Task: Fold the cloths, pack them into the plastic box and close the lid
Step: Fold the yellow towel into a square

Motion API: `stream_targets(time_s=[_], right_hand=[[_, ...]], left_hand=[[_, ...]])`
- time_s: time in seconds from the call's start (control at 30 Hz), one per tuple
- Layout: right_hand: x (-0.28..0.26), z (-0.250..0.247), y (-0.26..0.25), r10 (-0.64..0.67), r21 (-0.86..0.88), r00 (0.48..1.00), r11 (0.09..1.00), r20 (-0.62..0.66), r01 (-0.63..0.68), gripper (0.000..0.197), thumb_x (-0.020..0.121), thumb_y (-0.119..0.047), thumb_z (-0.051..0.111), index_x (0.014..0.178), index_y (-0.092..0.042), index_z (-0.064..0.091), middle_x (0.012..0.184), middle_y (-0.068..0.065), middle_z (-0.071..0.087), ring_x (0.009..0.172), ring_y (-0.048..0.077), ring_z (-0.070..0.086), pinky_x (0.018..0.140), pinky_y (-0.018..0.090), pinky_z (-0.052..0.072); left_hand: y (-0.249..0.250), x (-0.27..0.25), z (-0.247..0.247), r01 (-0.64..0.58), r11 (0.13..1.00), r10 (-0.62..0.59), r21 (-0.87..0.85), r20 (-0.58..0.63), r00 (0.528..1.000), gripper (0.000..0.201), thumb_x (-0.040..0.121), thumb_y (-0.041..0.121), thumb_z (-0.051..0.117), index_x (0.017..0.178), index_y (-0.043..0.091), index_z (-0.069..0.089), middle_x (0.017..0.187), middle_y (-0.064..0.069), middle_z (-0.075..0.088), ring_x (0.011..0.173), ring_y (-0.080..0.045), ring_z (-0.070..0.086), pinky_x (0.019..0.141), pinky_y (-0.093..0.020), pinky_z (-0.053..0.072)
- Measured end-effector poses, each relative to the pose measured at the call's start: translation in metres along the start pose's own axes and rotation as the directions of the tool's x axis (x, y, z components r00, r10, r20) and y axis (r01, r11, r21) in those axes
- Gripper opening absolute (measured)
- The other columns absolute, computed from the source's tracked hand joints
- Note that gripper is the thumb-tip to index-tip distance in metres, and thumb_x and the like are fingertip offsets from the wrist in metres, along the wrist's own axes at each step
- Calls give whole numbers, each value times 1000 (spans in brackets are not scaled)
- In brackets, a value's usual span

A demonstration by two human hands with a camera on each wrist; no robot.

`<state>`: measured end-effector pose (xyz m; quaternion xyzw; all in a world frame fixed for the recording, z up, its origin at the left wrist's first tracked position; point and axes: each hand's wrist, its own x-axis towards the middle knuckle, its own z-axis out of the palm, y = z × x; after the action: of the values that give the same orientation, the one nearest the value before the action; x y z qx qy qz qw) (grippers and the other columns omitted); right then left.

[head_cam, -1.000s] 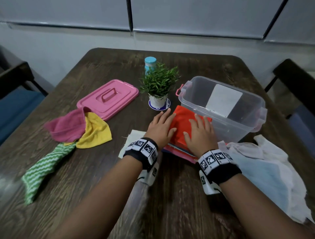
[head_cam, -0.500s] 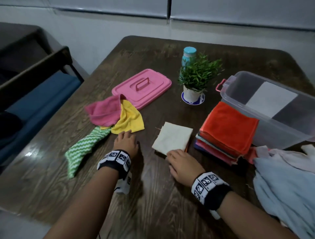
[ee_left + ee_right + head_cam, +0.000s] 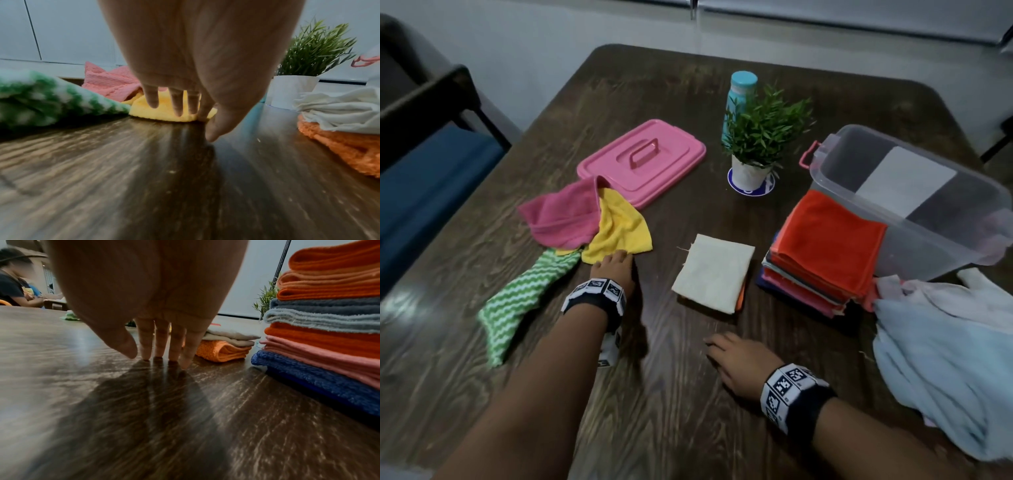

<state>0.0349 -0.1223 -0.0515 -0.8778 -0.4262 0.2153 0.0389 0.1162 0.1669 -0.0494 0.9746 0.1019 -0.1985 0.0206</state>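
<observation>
While I look down from the head view, my left hand (image 3: 614, 269) reaches forward to the near edge of the yellow cloth (image 3: 619, 231), which lies crumpled with a pink cloth (image 3: 558, 216) and a green striped cloth (image 3: 524, 297) on the wooden table (image 3: 671, 404). My right hand (image 3: 739, 366) lies low over the bare wood near me, fingers loosely extended, holding nothing. A small folded cream cloth (image 3: 714, 272) sits between my hands, and a stack of folded cloths (image 3: 825, 250) topped in orange stands just beside the clear plastic box (image 3: 914, 205). The pink lid (image 3: 642, 161) lies apart from the box, behind the loose cloths, with a potted plant (image 3: 756, 144) between lid and box.

From my left wrist, the fingers (image 3: 177, 104) hang nearly straight and spread, their tips against the yellow cloth (image 3: 162, 112); the thumb points down toward the table, clear of the fabric. I cannot tell whether anything is pinched yet.

From my right wrist, the fingers (image 3: 160, 340) are straight and close together, tips touching the tabletop (image 3: 185, 418), gripping nothing. The folded stack (image 3: 329, 329) rises at my right, and the cream cloth (image 3: 230, 337) rests on an orange one beyond my fingertips.
</observation>
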Motion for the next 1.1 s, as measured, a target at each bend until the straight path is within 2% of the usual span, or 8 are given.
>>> stream_targets(time_s=[0.17, 0.37, 0.47, 0.57, 0.73, 0.83, 0.93, 1.1], right_hand=[[-4, -14, 2, 32, 34, 999, 999, -6, -32, 33, 97, -22, 42, 125, -10, 53, 132, 8, 47, 118, 28, 48, 88, 40, 47], [-14, -72, 2, 97, 207, 922, 978, -376, -19, 27, 95, -25, 47, 119, -17, 57, 121, -2, 55, 106, 19, 57, 79, 37, 49], [-15, -105, -1, 175, 295, 856, 955, -486, -28, 31, 93, -26, 50, 123, -20, 55, 126, -7, 52, 99, 19, 62, 75, 40, 51], [-18, -136, -4, 225, 392, 794, 920, -565, 18, 43, 91, -26, 56, 133, -21, 44, 133, -6, 43, 94, 17, 63, 77, 44, 52], [-37, -183, -6, 314, 566, 730, 816, -607, 119, 75, 87, -27, 66, 146, -28, 20, 147, -3, 32, 89, 9, 59, 85, 42, 53], [-52, -201, -8, 336, 597, 690, 783, -641, 174, 62, 83, -15, 65, 138, -23, 37, 123, -2, 55, 81, 5, 52, 79, 32, 48], [-71, -217, -15, 298, 588, 709, 784, -640, 201, 26, 78, -16, 52, 102, -13, 61, 83, -2, 60, 75, 12, 54, 68, 31, 42], [-97, -231, -27, 292, 566, 693, 799, -660, 203, 26, 92, -7, 48, 114, -10, 61, 101, 7, 67, 94, 20, 61, 80, 35, 48]], left_hand=[[10, -13, -24, -18, 935, -96, -354, -301, 949, 27, 83, 7, 58, 109, 3, 51, 115, -20, 55, 100, -40, 58, 81, -46, 45], [32, -61, -78, -355, 815, -14, -458, -628, 778, 34, 78, 0, 56, 111, 7, 52, 113, -15, 50, 96, -35, 55, 77, -47, 47], [52, -87, -105, -450, 748, 14, -488, -666, 745, 34, 80, -1, 57, 111, 11, 61, 105, -7, 48, 93, -24, 50, 87, -41, 45], [75, -113, -132, -516, 763, 124, -390, -695, 708, 27, 84, 4, 60, 107, 17, 68, 96, 0, 47, 87, -13, 44, 77, -32, 42], [102, -156, -177, -630, 765, 393, -138, -675, 625, 20, 83, 14, 68, 101, 22, 72, 92, 2, 52, 83, -14, 49, 65, -27, 37], [117, -179, -197, -690, 720, 488, -76, -651, 581, 14, 84, 20, 68, 98, 20, 72, 90, 4, 57, 83, -14, 53, 67, -31, 44], [131, -194, -207, -723, 691, 524, -29, -669, 527, 11, 86, 28, 66, 92, 19, 69, 84, 7, 60, 76, -12, 55, 65, -31, 45], [147, -197, -207, -762, 605, 451, -232, -689, 567, 13, 90, 29, 60, 86, 17, 58, 75, 7, 57, 68, -5, 52, 59, -22, 39]])
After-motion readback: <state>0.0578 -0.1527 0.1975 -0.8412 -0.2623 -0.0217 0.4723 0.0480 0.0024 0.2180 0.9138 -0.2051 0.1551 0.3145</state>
